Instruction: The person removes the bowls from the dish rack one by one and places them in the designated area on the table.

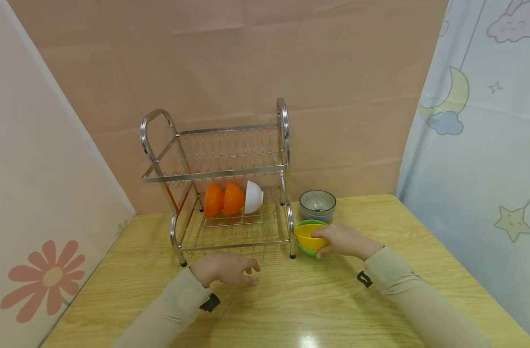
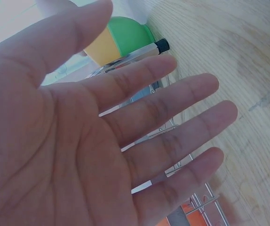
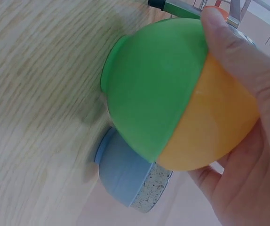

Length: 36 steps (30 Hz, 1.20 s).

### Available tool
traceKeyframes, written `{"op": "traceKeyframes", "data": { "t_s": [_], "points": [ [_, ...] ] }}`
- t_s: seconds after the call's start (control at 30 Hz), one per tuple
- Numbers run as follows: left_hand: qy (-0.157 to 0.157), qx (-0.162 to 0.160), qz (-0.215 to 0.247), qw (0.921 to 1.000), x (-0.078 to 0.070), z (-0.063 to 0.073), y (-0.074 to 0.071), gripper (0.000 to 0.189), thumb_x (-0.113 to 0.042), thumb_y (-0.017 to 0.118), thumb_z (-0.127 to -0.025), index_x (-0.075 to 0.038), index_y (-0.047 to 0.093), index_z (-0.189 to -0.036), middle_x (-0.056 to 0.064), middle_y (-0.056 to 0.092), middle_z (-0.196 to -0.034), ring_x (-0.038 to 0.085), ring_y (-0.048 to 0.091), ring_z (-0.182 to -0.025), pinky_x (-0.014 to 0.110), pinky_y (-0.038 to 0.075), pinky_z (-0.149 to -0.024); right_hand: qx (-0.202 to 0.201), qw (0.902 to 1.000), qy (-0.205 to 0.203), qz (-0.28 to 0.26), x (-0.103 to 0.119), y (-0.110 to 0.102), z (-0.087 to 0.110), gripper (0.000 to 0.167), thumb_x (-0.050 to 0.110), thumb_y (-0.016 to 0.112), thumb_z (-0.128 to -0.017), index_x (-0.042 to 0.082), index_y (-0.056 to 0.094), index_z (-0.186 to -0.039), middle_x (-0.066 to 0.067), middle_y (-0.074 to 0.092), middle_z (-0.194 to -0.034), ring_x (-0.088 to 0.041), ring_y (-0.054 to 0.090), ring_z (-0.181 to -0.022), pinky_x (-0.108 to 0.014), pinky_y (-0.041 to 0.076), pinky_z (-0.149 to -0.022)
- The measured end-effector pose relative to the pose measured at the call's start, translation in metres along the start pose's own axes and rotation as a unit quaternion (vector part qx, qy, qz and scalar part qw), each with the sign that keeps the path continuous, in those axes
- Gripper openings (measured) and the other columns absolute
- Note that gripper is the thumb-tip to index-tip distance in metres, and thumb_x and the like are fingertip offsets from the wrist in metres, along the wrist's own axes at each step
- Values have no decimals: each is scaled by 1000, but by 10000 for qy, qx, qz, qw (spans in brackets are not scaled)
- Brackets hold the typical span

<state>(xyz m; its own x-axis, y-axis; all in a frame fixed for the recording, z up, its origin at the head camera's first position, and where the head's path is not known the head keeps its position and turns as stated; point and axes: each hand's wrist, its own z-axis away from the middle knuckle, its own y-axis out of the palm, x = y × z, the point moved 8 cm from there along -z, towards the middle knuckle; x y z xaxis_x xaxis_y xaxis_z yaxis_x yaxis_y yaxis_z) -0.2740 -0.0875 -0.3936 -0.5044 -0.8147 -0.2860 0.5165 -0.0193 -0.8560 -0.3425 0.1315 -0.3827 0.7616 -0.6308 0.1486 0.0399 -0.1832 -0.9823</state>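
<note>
My right hand (image 1: 345, 240) grips the rim of a yellow bowl (image 1: 306, 240), with fingers inside it and the thumb on the outside. That bowl is nested in a green bowl (image 3: 149, 80), which stands on the table to the right of a metal dish rack (image 1: 214, 173). My left hand (image 1: 227, 268) is held in front of the rack, holding nothing. In the left wrist view its palm faces the camera and the fingers (image 2: 163, 106) are spread and nearly straight.
Two orange bowls (image 1: 233, 199) and a white bowl (image 1: 253, 197) stand on edge in the rack's lower tier. Behind the green bowl, a speckled grey bowl (image 1: 318, 202) sits in a blue bowl (image 3: 125, 167). Curtains enclose the wooden table (image 1: 291, 309) at the back and sides.
</note>
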Motion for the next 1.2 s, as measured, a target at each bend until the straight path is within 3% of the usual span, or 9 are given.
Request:
{"op": "traceKeyframes", "data": {
  "t_s": [0.1, 0.27, 0.57, 1.2],
  "points": [
    [-13, 12, 12, 10000, 0, 0, 0, 40, -39, 58, -96, -19, 57, -130, 3, 63, -124, 18, 61, -110, 38, 50, -91, -179, 9995, 90, -229, -2, -4, 1, 33, 33, 82, -74, 22, 54, -87, 14, 47, -76, -4, 43, -70, -23, 39, -64],
    [-31, 20, 79, 10000, 0, 0, 0, 40, -39, 59, -96, -18, 57, -130, 4, 63, -124, 18, 61, -110, 38, 50, -92, -508, 9974, 332, -379, -1, -15, 6, 26, 33, 78, -81, 20, 62, -96, 12, 60, -89, -4, 54, -79, -27, 50, -71],
    [-8, 32, 50, 10000, 2, -1, 2, 40, -40, 58, -96, -19, 57, -131, 3, 63, -124, 18, 61, -112, 39, 50, -93, -1144, 9933, 24, 151, 19, -25, 12, 13, 22, 75, -85, 17, 68, -94, 9, 67, -90, -6, 60, -76, -25, 53, -68],
    [105, 27, 44, 9999, -1, -2, 4, 40, -38, 60, -95, -17, 58, -129, 3, 64, -123, 19, 60, -113, 37, 50, -93, -1242, 9920, -18, 205, 23, -13, 17, 15, 15, 77, -82, 17, 65, -92, 8, 68, -90, -7, 65, -77, -23, 55, -67]
  ]
}}
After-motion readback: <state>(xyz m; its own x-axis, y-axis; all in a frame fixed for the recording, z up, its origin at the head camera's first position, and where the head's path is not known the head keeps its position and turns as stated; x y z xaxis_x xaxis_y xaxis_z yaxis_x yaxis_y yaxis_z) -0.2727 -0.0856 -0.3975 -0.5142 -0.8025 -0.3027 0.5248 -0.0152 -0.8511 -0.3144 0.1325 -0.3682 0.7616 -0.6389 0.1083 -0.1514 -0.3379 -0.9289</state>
